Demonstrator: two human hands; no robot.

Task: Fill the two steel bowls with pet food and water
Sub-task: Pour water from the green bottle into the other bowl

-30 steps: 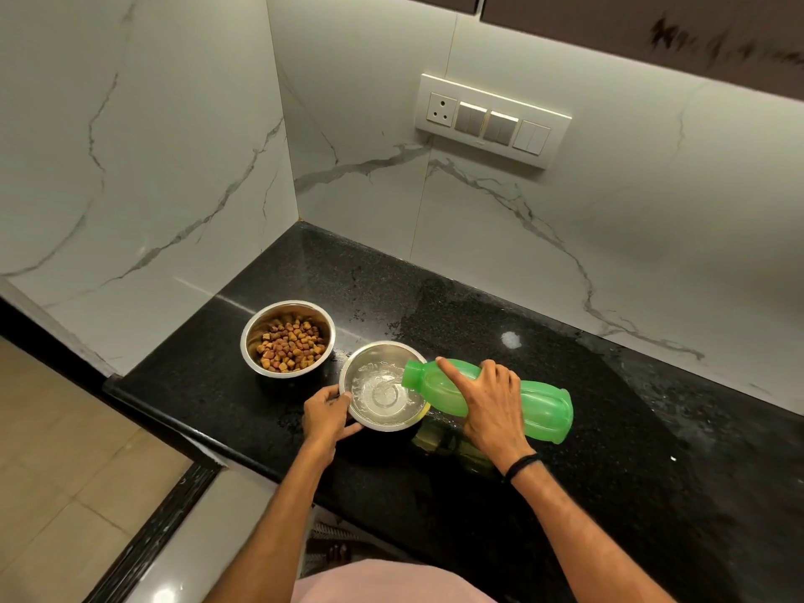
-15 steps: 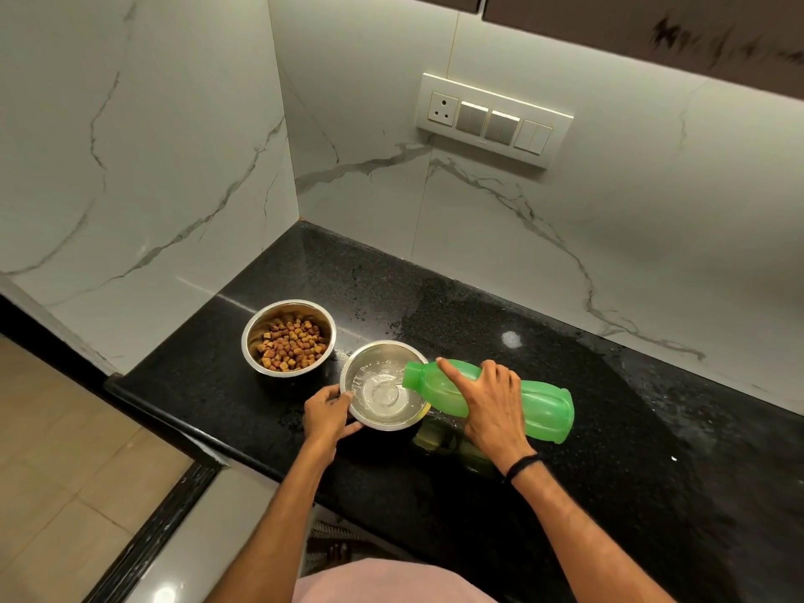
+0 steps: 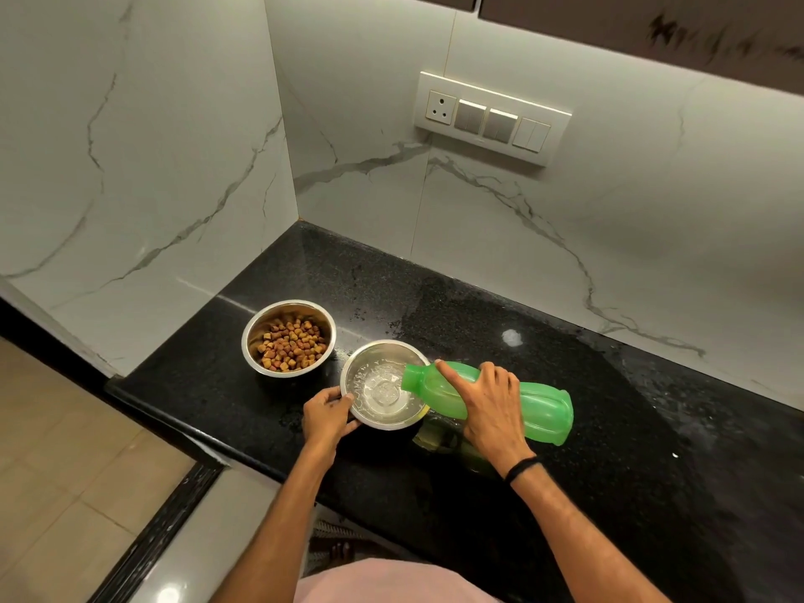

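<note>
Two steel bowls stand on the black counter (image 3: 565,472). The left bowl (image 3: 289,338) holds brown pet food pellets. The right bowl (image 3: 383,385) has rippling water in its bottom. My left hand (image 3: 327,414) grips that bowl's near left rim. My right hand (image 3: 491,406) holds a green plastic bottle (image 3: 535,406) tipped on its side, its open mouth over the right bowl's right rim. Water lies in the bowl below the mouth.
White marble walls close the corner at the left and back. A switch panel with a socket (image 3: 491,117) is on the back wall. The counter's front edge runs diagonally at the lower left, with tiled floor (image 3: 65,472) beyond it. Water drops speckle the counter.
Almost nothing has moved. The bottle stays tipped over the right bowl and both hands keep their hold; the water surface in the bowl ripples.
</note>
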